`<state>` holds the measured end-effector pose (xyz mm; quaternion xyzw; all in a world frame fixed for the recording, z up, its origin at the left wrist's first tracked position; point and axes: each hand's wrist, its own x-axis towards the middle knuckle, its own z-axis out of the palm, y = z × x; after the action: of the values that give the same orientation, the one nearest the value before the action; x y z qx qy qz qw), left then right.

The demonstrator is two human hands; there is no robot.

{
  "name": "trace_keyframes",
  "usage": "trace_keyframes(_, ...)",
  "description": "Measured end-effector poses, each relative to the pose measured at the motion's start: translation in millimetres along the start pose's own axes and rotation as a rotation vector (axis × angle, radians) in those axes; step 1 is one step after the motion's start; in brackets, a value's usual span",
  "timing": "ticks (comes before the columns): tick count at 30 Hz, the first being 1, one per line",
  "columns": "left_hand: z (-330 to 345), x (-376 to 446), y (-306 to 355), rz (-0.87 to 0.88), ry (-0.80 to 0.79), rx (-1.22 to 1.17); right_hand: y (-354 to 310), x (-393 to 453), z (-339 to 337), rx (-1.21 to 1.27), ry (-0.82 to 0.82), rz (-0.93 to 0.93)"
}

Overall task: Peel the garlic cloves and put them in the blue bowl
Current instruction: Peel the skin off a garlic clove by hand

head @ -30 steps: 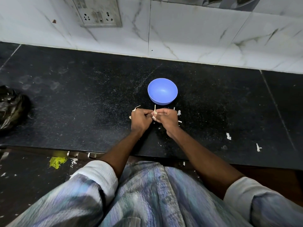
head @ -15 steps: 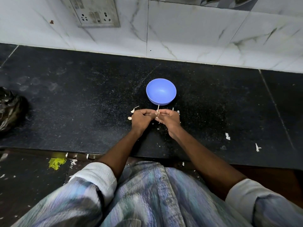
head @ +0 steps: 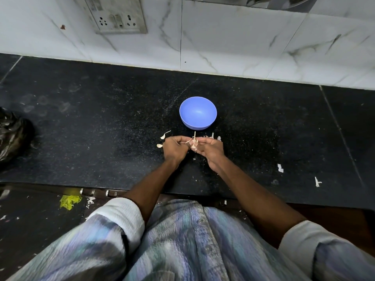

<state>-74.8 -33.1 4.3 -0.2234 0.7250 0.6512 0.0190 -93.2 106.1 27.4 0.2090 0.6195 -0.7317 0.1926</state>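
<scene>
Two bare hands meeting over a black counter [head: 101, 118], fingers curled inward. Left hand [head: 175, 148] and right hand [head: 210, 149] both pinching one small garlic clove [head: 194, 146] between them, thin papery skin [head: 194, 136] sticking up from the fingertips. Blue bowl [head: 198, 112] just beyond the hands, looking empty. Loose cloves [head: 162, 136] just left of the left hand. Judging by looks: light, firm, a little slippery once bare; skin brittle, best pinched at the pointed tip
</scene>
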Motion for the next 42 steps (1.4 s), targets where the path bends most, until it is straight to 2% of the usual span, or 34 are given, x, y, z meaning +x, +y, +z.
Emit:
trace_keyframes(5,3.0,2.3,-1.6,-0.066,-0.002,-0.145,1.3,3.8,-1.6,0.136,-0.009,0.043)
trace_keyframes(15,1.4,1.2,-0.2,-0.239,-0.084,-0.250,3.7,3.9,-1.7,0.128,-0.042,0.088)
trace_keyframes(19,0.8,0.4,0.1,-0.199,-0.106,-0.221,3.2,3.8,-0.1,0.077,-0.030,0.070)
trace_keyframes(27,-2.8,-1.7,2.5,0.039,-0.125,0.054,1.0,0.2,3.7,-0.033,-0.079,0.011)
trace_keyframes(30,-5.6,-3.2,6.2,0.049,-0.096,0.062,0.1,-1.0,4.2,-0.040,-0.090,-0.004)
trace_keyframes(37,-18.6,-3.5,13.6,-0.001,0.094,-0.037,3.5,4.2,9.0,-0.051,-0.084,-0.020)
trace_keyframes(42,-23.6,-0.7,18.7,0.007,0.124,-0.037,0.7,2.8,15.1,-0.106,-0.054,-0.040)
